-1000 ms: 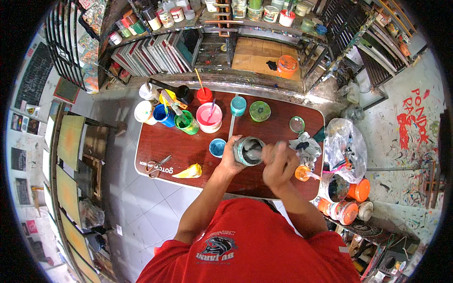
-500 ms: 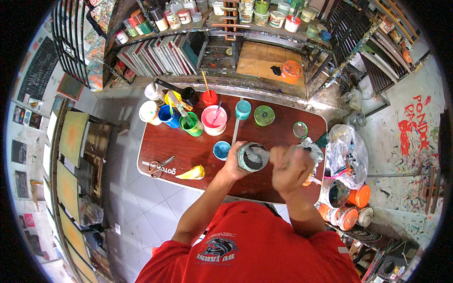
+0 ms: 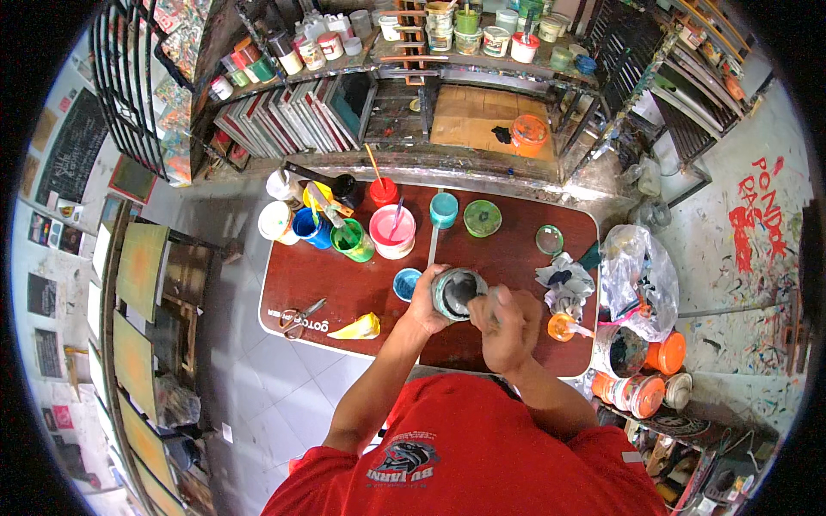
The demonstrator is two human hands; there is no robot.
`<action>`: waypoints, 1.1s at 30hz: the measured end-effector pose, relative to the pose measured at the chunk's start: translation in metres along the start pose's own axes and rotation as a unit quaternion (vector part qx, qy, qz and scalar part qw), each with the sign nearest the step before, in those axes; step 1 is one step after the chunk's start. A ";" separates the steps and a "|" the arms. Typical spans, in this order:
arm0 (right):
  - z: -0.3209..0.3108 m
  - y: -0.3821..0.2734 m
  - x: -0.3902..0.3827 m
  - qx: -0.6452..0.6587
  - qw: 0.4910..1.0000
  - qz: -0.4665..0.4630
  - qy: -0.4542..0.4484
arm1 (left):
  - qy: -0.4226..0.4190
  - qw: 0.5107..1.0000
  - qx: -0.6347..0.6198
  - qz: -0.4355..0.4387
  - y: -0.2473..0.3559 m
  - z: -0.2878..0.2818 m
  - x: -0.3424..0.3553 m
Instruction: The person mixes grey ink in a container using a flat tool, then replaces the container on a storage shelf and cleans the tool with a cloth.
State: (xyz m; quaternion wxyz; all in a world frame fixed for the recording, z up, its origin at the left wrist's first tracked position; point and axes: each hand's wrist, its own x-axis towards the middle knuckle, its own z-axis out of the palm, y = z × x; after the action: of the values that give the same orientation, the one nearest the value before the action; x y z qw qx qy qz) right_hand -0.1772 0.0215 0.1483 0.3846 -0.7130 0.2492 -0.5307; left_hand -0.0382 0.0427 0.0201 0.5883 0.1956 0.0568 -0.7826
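Observation:
My left hand (image 3: 422,308) is wrapped round a clear jar (image 3: 440,298), tilted so its mouth faces up toward me. Dark grey paint (image 3: 463,292) coats the inside. At the jar's right rim my right hand (image 3: 509,334) is closed on a grey, paint-smeared tool that reaches into the mouth; most of it is hidden by the fingers. Just left of the jar stands a small cup of blue paint (image 3: 407,285). Further left on the table lie a yellow-filled piping cone (image 3: 358,328) and scissors (image 3: 301,319).
On the brown table (image 3: 508,241) stand a pink paint bucket (image 3: 380,236), a green cup (image 3: 351,244), a turquoise jar (image 3: 444,211) and a green-topped tub (image 3: 482,218). Crumpled rags (image 3: 568,288) and an orange-capped bottle (image 3: 562,327) lie right. A plastic bag (image 3: 641,271) hangs beyond the edge.
My right hand has come down and closer to the jar's rim, and is less blurred. The jar stays in my left hand. The whole view has shifted slightly.

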 end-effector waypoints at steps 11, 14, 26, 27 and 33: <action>-0.014 -0.020 0.013 0.175 0.980 0.076 0.051 | 0.029 0.999 0.008 0.021 -0.006 0.006 0.002; -0.011 -0.002 0.016 0.241 0.958 0.136 0.075 | 0.042 0.999 0.006 0.024 -0.009 0.010 0.005; -0.010 0.044 -0.031 -0.098 0.993 -0.062 0.034 | 0.026 0.998 -0.025 0.047 -0.018 -0.004 0.021; -0.011 0.036 -0.021 -0.054 0.997 0.002 0.061 | 0.042 0.998 -0.018 0.046 -0.020 -0.004 0.019; -0.016 0.006 -0.020 -0.096 0.995 -0.035 0.003 | 0.035 0.996 0.001 0.086 -0.019 -0.010 0.018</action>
State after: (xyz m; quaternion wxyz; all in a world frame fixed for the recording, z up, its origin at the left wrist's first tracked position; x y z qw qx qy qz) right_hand -0.1978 0.0285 0.1341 0.2949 -0.7530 0.2747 -0.5201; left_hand -0.0574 0.0356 0.0014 0.6505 0.2276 0.0597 -0.7221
